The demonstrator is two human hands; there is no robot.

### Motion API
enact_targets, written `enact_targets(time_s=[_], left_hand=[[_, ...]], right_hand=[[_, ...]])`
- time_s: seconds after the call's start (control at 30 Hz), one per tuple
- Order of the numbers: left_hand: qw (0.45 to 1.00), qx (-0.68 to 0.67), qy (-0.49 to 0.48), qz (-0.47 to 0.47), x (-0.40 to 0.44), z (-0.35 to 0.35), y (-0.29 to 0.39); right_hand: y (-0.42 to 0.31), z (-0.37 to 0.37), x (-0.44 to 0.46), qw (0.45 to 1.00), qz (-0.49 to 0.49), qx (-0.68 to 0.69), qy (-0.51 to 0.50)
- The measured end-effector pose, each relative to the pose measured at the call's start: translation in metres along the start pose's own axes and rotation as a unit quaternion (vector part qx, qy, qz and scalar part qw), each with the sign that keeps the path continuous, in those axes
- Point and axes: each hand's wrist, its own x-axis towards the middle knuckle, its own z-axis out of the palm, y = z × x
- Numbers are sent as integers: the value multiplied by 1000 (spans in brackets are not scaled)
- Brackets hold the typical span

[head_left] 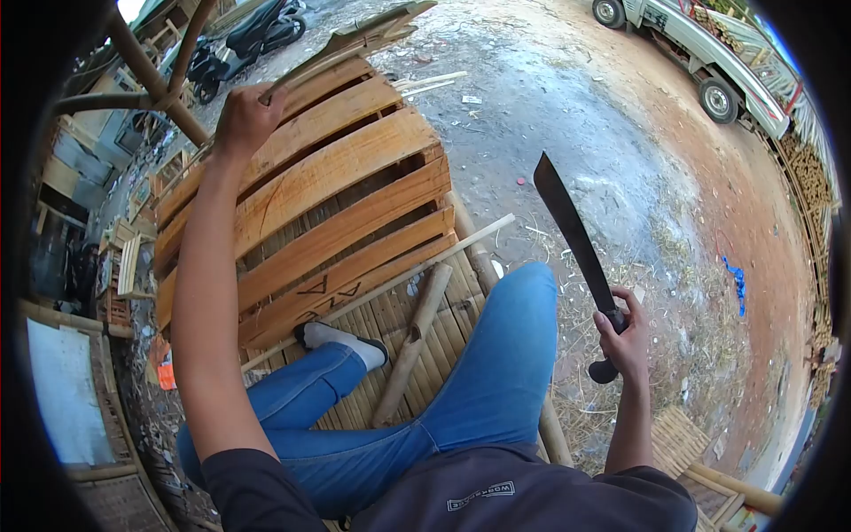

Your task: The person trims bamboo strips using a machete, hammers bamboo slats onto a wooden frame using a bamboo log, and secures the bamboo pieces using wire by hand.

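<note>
Bamboo-slat surface [443, 355] beneath me. Slatted wooden crate [337, 146] stands ahead, to my left. Split bamboo length [350, 44] runs out over the crate's far side, clamped in my left fingers [269, 111]; cannot tell whether it touches the slats. Machete [572, 226] is up on my right, well apart from the bamboo, handle wrapped by my right fingers [633, 306]. Judgement on handling: steady the bamboo against something firm, keep left fingers out of the blade's path, angle strokes away from my raised knee [527, 288].
</note>
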Motion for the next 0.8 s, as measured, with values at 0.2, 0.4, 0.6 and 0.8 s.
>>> enact_targets(time_s=[0.2, 0.4, 0.6, 0.8], left_hand=[[999, 40, 9, -20, 43, -33, 21], [994, 103, 19, 12, 75, -76, 22], [987, 151, 40, -45, 89, -58, 8], [982, 125, 74, -119, 85, -9, -12]], right_hand=[[7, -7, 5, 1000, -2, 15, 26], [7, -13, 6, 998, 1, 38, 40], [13, -8, 2, 996, -8, 75, 55], [26, -14, -2, 994, 7, 96, 53]])
